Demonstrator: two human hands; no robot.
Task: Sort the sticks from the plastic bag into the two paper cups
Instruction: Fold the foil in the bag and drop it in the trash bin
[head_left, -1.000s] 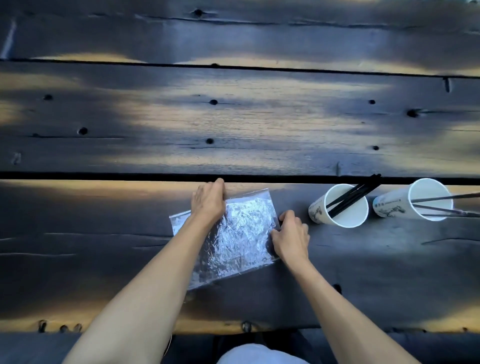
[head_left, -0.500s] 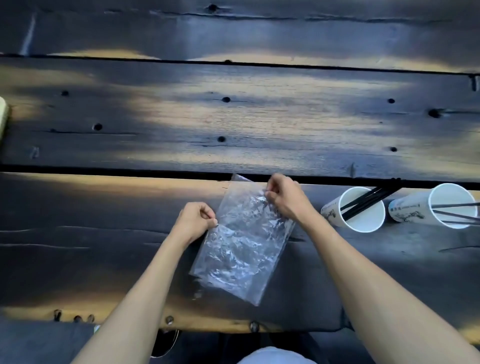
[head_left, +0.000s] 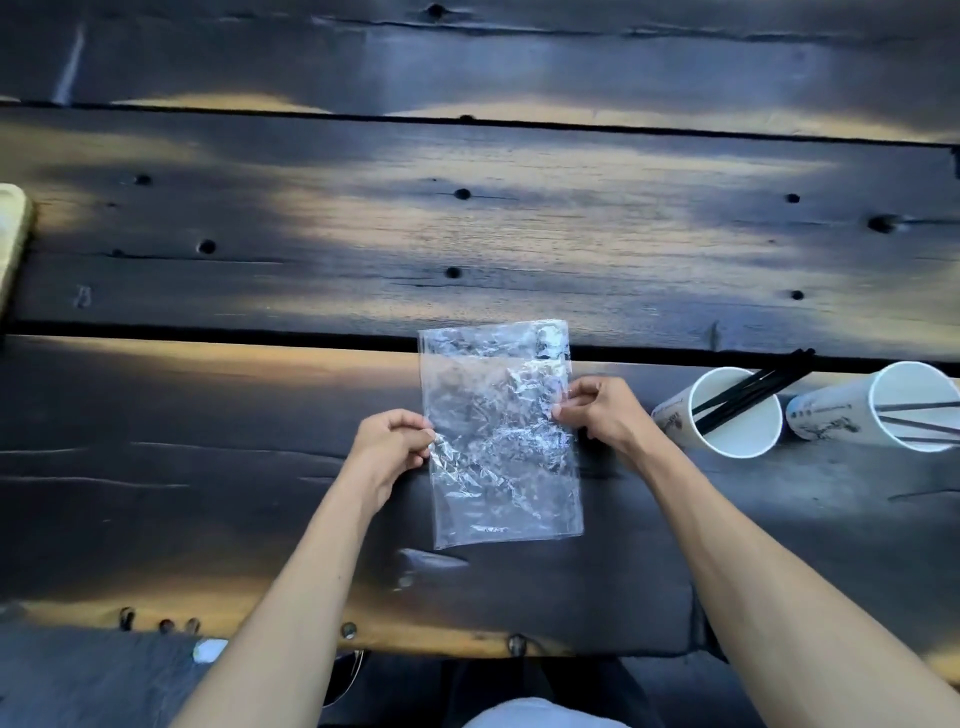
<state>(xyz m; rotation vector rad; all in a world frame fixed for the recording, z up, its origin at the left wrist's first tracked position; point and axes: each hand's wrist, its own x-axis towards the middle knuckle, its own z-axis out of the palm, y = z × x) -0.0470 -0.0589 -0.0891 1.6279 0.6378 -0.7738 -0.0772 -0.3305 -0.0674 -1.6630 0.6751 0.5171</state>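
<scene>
A clear, crinkled plastic bag (head_left: 498, 436) is held upright-lengthwise over the dark wooden table; no sticks show inside it. My left hand (head_left: 392, 441) pinches its left edge and my right hand (head_left: 597, 415) pinches its right edge. To the right stand two white paper cups. The nearer cup (head_left: 727, 413) holds several black sticks (head_left: 753, 387) leaning out to the upper right. The farther cup (head_left: 893, 408) holds thin grey sticks (head_left: 919, 415) pointing right.
The table (head_left: 467, 234) is made of dark planks with gaps and knot holes. A pale object (head_left: 10, 244) pokes in at the left edge. The table's front edge runs below my forearms.
The bag lay flat under both hands a second ago. I lifted it, turned it lengthwise, and now hold it by both side edges.
</scene>
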